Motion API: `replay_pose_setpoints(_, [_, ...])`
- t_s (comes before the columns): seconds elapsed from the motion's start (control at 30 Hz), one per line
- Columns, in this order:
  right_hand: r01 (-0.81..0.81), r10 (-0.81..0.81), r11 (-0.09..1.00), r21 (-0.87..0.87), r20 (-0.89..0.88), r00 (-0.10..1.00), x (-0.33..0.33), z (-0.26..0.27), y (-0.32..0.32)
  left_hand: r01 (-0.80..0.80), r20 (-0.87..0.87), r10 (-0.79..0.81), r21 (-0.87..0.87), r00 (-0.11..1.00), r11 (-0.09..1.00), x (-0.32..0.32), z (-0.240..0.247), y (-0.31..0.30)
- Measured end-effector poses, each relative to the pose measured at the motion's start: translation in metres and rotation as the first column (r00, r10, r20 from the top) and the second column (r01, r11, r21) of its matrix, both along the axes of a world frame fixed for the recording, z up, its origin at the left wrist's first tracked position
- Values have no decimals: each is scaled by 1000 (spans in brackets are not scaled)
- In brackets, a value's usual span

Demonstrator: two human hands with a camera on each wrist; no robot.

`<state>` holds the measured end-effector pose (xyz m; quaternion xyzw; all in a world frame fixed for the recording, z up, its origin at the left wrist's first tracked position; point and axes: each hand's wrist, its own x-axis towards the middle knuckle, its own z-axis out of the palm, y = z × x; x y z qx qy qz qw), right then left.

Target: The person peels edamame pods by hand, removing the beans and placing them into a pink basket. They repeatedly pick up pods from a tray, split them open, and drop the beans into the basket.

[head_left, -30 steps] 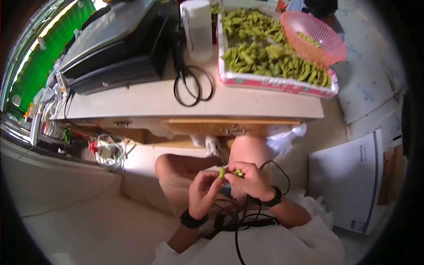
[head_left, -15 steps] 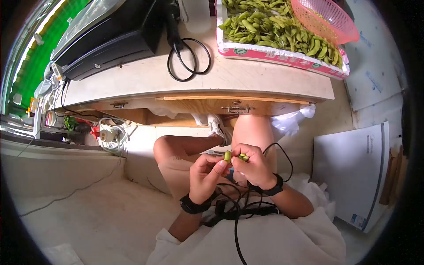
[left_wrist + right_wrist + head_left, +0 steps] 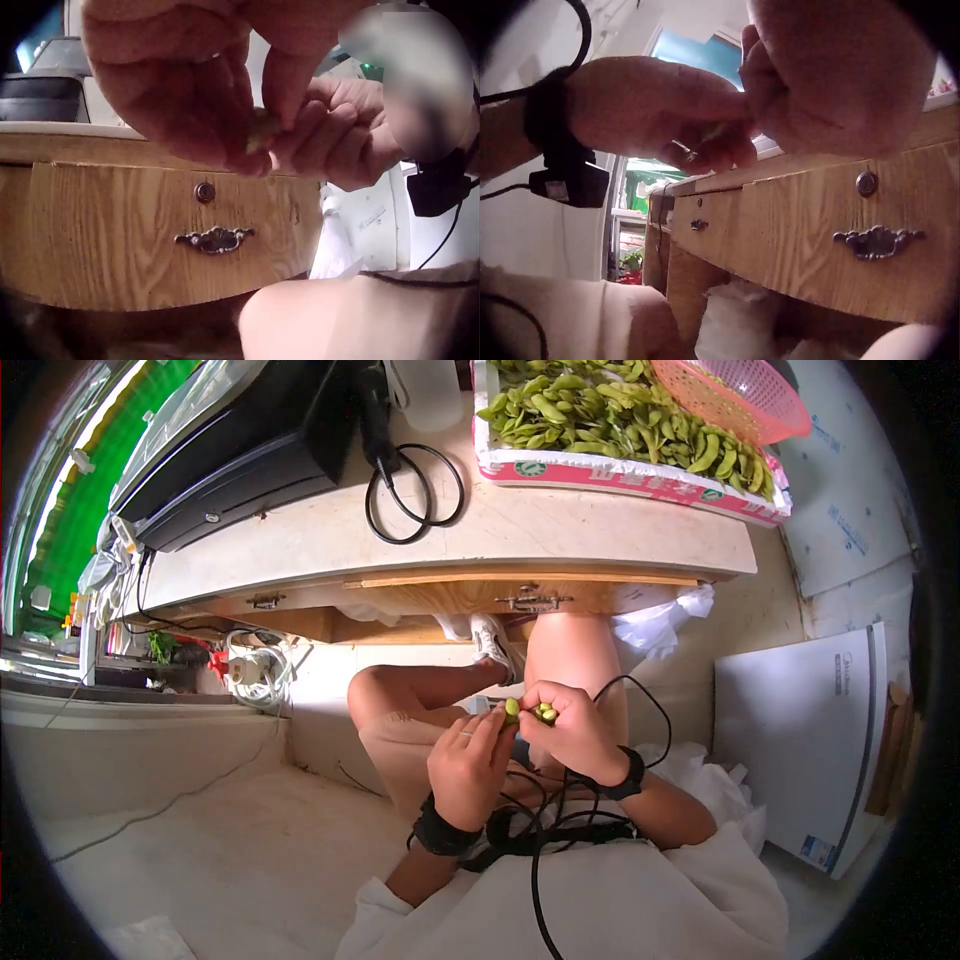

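Where the two hands meet: in front of the worktop (image 3: 600, 530), low over the lap, fingertips pretty much touching around a small green pod (image 3: 512, 708).

Left hand (image 3: 467, 760): thumb and fingers pinching that pod near its middle, so yeah, fingers closed on it. Got a ring on one finger and a black strap (image 3: 445, 830) round the wrist.

Right hand (image 3: 575, 735): fingers curled round a few green beans (image 3: 545, 712), with the thumb and finger ends right up against the pod. Whether they actually grip the pod too, can't tell. Same sort of black wrist strap on this one.

Pod box (image 3: 640, 475): pink and white, sitting on the right part of the worktop, loaded with green pods (image 3: 600, 420).

Pink basket (image 3: 745, 400): tilted over the right rear of the box, up on the worktop.

Cable (image 3: 415, 510): black, looped on the worktop just left of the box.

Black machine (image 3: 235, 450): big boxy thing on the left part of the worktop.

Drawer (image 3: 135, 232): wood front right under the worktop edge, with an ornate metal handle (image 3: 217, 240) and a round lock above it.

White plastic bag (image 3: 665, 622): below the worktop, by its right end.

White fridge (image 3: 795, 740): standing on the floor, to the right and in front of the worktop.
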<state>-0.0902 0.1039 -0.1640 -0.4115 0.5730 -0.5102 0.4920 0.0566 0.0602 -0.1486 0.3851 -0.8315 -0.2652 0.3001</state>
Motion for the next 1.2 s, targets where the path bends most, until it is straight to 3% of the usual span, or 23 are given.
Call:
replay_pose_setpoints(0.1, [-8,7,1000,-31,-44,999,2,-3,-1,-26,-46,27,24,999,999,2,-4,0])
replay_pose_setpoints(0.17, [-5,2,999,-47,-67,998,4,-1,-1,18,-123,11,231,992,973,7,-5,0])
replay_pose_setpoints(0.2, [-6,3,999,-46,-64,998,4,0,-1,17,-120,12,232,993,973,8,-4,0])
replay_pose_setpoints(0.27, [-21,18,998,-61,-47,999,5,0,-2,46,-236,67,443,969,895,9,-2,1])
replay_pose_setpoints(0.3, [-21,18,998,-61,-45,999,4,0,-1,46,-234,67,443,970,895,9,-2,1])
replay_pose_setpoints(0.37, [-107,38,984,143,415,909,2,0,1,139,-379,212,714,901,686,10,-1,0])
replay_pose_setpoints(0.5, [-112,56,985,130,371,927,-1,4,1,193,-412,205,739,888,646,10,-2,-3])
replay_pose_setpoints(0.7, [-257,186,959,115,429,884,-11,12,-5,155,-331,55,576,942,802,14,-2,-3])
replay_pose_setpoints(0.77, [-291,275,956,30,248,929,-13,-5,-5,170,-219,-56,544,974,822,15,7,-2])
replay_pose_setpoints(0.87, [-411,337,899,150,362,869,-22,12,-7,173,-184,-80,571,980,802,15,20,1])
replay_pose_setpoints(1.0, [-444,394,892,80,340,854,-23,-3,-4,139,-69,-122,579,990,803,14,28,1])
replay_pose_setpoints(1.1, [-432,407,900,64,235,883,-22,-9,-2,143,-123,-98,437,988,888,11,16,5])
replay_pose_setpoints(1.2, [-382,376,921,72,89,922,-18,-11,-2,126,-43,-118,314,992,941,9,11,6])
